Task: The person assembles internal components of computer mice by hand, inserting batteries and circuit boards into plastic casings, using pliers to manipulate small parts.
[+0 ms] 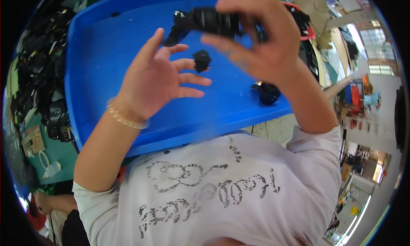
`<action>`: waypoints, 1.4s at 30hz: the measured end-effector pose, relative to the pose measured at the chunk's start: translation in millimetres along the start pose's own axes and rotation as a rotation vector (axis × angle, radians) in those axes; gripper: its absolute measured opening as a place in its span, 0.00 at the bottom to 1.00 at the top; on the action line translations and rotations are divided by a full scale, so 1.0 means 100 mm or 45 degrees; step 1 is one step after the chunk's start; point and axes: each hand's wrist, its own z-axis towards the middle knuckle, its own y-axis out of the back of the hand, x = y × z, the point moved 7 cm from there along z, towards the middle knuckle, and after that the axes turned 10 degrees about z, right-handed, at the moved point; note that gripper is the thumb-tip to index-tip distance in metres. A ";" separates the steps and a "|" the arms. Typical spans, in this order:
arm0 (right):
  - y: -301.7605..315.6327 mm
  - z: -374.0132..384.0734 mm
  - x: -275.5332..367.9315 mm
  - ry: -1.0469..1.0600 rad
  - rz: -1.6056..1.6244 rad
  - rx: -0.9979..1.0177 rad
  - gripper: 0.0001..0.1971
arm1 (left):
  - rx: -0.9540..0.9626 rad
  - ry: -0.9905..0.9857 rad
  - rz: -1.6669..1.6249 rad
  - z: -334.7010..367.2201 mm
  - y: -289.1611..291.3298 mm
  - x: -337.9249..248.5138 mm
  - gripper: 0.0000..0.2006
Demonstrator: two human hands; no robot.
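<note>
My right hand [269,36] is raised over the blue tray and grips a black plastic part [209,21] between thumb and fingers. This part has a dark curved arm and a small shiny spot at its left end; its exact kind I cannot make out. My left hand [156,77], with a clear beaded band at the wrist, is open beside it, palm up and fingers spread. A small jagged black piece [202,60] shows in front of a left finger; whether it rests there or is in the air I cannot tell.
The large blue tray [171,113] has raised walls. Inside lie a round black part [269,93] at the right and a small black bit [115,14] at the far left. Heaped black parts [42,75] cover the green table [64,160]. Another person's arm [60,201] shows at lower left.
</note>
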 end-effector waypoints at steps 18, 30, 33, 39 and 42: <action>-0.05 -0.19 -0.09 0.233 0.031 -0.246 0.20 | 0.392 -0.413 0.000 -0.20 -0.25 -0.40 0.34; -0.11 -0.22 -0.01 0.249 -0.161 -0.274 0.14 | -0.008 -0.605 0.056 -0.30 -0.17 -0.50 0.27; -0.17 -0.24 0.00 0.293 -0.080 -0.334 0.13 | 0.000 -0.675 0.043 -0.34 -0.19 -0.55 0.29; -0.29 -0.24 0.24 0.318 0.037 -0.003 0.17 | -0.179 -0.968 0.253 -0.41 -0.23 -0.64 0.30; -0.26 -0.21 0.24 0.233 0.164 0.096 0.27 | -0.151 -0.880 0.451 -0.36 -0.19 -0.65 0.30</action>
